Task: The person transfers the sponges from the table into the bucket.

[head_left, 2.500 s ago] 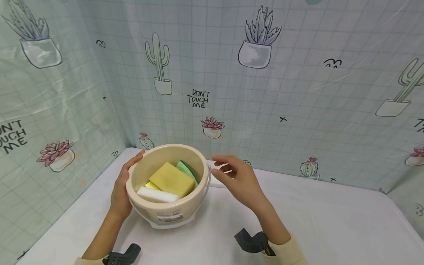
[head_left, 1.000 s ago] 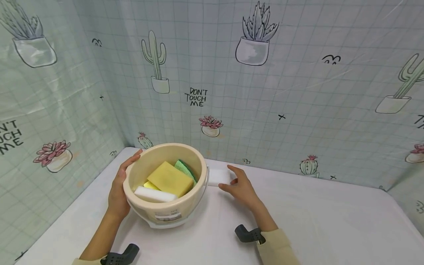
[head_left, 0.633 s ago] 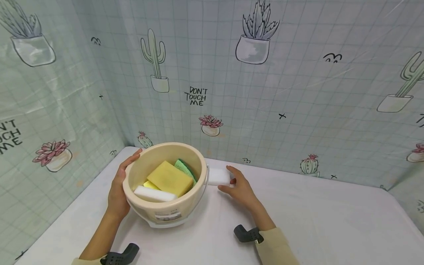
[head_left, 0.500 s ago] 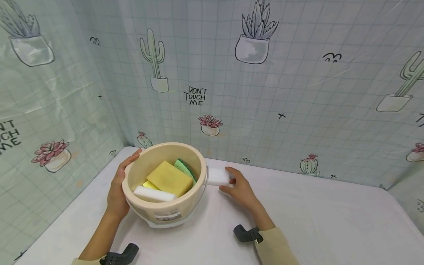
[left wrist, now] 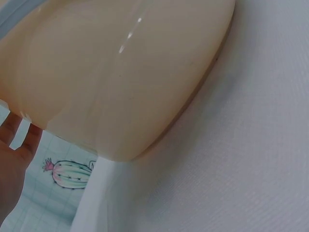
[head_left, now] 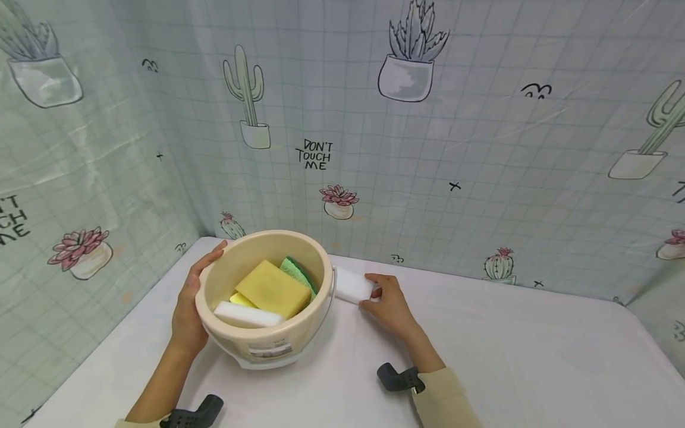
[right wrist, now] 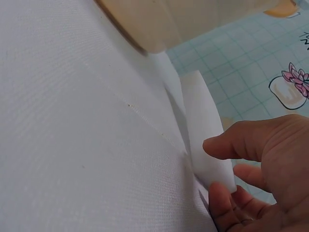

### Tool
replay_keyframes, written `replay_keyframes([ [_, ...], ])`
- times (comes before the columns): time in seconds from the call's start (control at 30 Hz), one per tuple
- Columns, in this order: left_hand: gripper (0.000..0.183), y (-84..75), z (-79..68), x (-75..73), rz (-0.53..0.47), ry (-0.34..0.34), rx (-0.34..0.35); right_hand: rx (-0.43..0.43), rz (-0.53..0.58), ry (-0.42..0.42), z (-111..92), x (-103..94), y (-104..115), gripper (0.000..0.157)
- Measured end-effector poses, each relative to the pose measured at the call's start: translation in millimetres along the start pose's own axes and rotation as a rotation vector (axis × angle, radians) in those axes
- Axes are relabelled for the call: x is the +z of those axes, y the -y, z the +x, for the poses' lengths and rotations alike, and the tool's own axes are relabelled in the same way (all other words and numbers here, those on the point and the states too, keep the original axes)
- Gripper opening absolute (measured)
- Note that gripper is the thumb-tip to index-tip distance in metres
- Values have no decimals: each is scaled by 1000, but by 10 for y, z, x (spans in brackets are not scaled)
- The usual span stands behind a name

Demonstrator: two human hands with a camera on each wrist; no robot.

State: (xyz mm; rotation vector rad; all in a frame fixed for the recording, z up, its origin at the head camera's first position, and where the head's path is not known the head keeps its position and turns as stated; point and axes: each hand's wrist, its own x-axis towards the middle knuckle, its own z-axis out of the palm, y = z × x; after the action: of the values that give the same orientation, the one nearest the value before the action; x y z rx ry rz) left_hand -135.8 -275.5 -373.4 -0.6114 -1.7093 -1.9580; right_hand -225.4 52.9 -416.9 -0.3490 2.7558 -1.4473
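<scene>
A cream bucket (head_left: 214, 324) stands on the left part of the table. In it lie a yellow sponge (head_left: 274, 289), a green sponge (head_left: 296, 271), a white sponge block (head_left: 248, 315) and a bright yellow piece (head_left: 242, 299) mostly hidden underneath. My left hand (head_left: 188, 315) rests against the bucket's left side, its fingers extended along the wall up to the rim; the left wrist view shows two fingers touching the wall. Right of the bucket, my right hand (head_left: 393, 305) pinches the end of another white sponge block (head_left: 353, 285) between thumb and fingers. The right wrist view shows this block (right wrist: 203, 121) tilted.
A white cloth covers the table (head_left: 508, 356). Behind and to the left hangs a checked curtain (head_left: 428, 178) printed with cacti. The bucket's pale handle (head_left: 273, 362) hangs down along its front, below a label (head_left: 270, 349).
My right hand has come down from beside the bucket's rim to the white sponge block and taken hold of its end. The block has turned slightly. My left hand stays on the bucket.
</scene>
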Motion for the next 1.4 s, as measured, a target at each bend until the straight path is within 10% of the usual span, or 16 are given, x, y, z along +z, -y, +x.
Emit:
replay_keyframes([
  [0.93, 52, -14, -8, 17, -12, -9, -6, 61, 116, -2, -48, -100, 170, 52],
  [1.4, 53, -30, -6, 34, 21, -29, -23, -41, 127, -49, -116, -283, 444, 53],
])
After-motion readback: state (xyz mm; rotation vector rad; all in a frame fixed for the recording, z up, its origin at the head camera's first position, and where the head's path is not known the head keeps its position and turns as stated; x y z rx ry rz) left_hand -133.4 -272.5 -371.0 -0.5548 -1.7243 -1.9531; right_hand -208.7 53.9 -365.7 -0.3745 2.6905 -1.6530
